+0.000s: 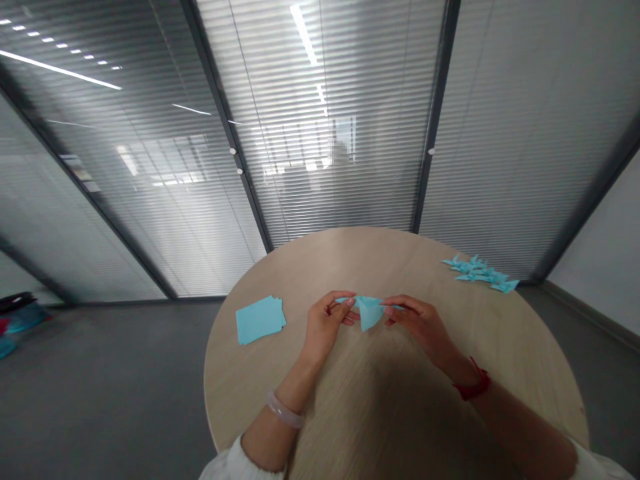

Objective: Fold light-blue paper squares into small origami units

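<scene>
Rm fairly dim. Soft shadow point(400, 407) on near half of table point(330, 257). Glass wall point(345, 200) beyond table: brightest, w/ glare, light-strip reflections point(304, 35), sm. pixelated patch. Floor point(130, 380) L of table darkish. Wide-lens distortion; detail softish.

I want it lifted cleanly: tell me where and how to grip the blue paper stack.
Probably pinch the blue paper stack at its right edge, from the right, near the left hand: the stack lies flat, with sheets jutting out there.

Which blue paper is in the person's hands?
The folded piece held between the left hand and the right hand; the flat stack at left and the cluster of folded shapes at right lie on the table, untouched.
</scene>
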Action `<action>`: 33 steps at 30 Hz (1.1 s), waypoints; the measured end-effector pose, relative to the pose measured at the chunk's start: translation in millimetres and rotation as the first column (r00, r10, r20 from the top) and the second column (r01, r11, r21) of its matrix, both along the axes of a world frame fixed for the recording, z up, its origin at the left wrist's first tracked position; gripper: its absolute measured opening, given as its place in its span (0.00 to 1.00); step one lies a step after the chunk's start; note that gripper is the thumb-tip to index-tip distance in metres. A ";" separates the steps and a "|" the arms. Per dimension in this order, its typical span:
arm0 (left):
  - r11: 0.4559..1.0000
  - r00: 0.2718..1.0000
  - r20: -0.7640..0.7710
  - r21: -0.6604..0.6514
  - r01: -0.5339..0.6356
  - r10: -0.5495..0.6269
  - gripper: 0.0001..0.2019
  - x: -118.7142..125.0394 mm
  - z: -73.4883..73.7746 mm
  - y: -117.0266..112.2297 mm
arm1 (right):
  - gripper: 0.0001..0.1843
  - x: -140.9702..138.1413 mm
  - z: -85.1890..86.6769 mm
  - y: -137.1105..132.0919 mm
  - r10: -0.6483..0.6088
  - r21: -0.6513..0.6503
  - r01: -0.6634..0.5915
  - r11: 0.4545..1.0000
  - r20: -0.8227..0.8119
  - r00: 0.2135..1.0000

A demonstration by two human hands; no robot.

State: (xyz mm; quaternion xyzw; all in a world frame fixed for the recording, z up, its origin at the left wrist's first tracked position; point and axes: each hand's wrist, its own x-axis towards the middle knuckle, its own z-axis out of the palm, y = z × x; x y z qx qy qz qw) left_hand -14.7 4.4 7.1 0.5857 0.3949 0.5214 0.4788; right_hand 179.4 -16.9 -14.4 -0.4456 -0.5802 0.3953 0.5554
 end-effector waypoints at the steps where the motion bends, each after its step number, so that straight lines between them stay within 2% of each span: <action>1: 1.000 1.000 0.002 0.005 -0.005 0.005 0.13 -0.2 -0.9 0.8 | 0.14 0.0 0.1 0.0 0.005 0.001 -0.005 1.000 -0.005 1.000; 8: 0.992 0.985 -0.123 0.060 -0.112 0.119 0.10 -1.8 -3.6 4.2 | 0.14 -0.1 2.6 0.0 -0.061 0.015 0.061 0.998 -0.020 0.998; 13: 0.993 0.983 -0.151 0.081 -0.089 0.101 0.10 -1.4 -3.5 2.8 | 0.18 -2.6 3.8 0.0 -0.021 -0.010 0.020 1.000 -0.103 0.994; 16: 0.995 0.984 -0.165 0.075 -0.061 0.073 0.09 0.1 -3.0 1.3 | 0.19 -3.3 2.1 0.6 -0.021 0.005 0.022 1.000 -0.059 0.998; 21: 0.998 0.991 -0.125 0.046 -0.039 0.045 0.09 2.1 -2.5 0.0 | 0.18 -3.2 1.9 0.7 -0.059 0.013 0.060 0.998 -0.022 0.998; 27: 0.996 0.997 -0.016 0.044 -0.076 0.077 0.09 -0.4 -0.9 3.2 | 0.17 -2.4 5.2 -0.2 -0.092 0.012 0.093 0.996 -0.041 0.995; 33: 0.995 0.992 0.075 0.004 -0.101 0.101 0.09 -4.4 2.4 4.8 | 0.16 -1.0 4.8 1.0 -0.043 0.032 0.047 0.998 -0.101 0.994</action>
